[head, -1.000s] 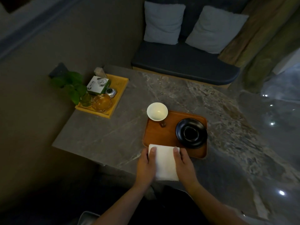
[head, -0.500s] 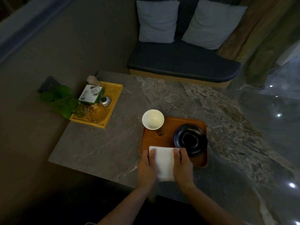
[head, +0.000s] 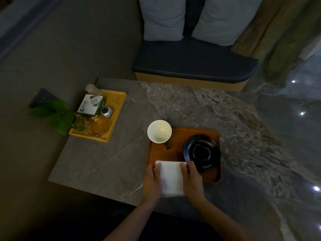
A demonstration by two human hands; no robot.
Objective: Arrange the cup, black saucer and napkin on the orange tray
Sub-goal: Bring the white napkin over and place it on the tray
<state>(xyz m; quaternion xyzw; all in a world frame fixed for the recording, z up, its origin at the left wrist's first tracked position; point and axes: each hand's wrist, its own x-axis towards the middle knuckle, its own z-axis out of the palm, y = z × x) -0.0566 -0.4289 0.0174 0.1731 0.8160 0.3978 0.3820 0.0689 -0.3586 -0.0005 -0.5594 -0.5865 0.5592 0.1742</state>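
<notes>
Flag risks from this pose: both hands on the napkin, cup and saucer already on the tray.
1. The napkin hangs over the orange tray's near edge; released here, it may end up half off.
2. The right hand is close to the black saucer; pushing forward could nudge it.
3. The cup sits at the tray's far-left corner, so jolting the tray might tip it.

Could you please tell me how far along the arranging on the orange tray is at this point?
Done: the white cup stands at the far left corner of the orange wooden tray, the round black saucer on its right side. In hand: left hand and right hand hold the folded white napkin, which overhangs the tray's near edge. Left: settling it fully on.
</notes>
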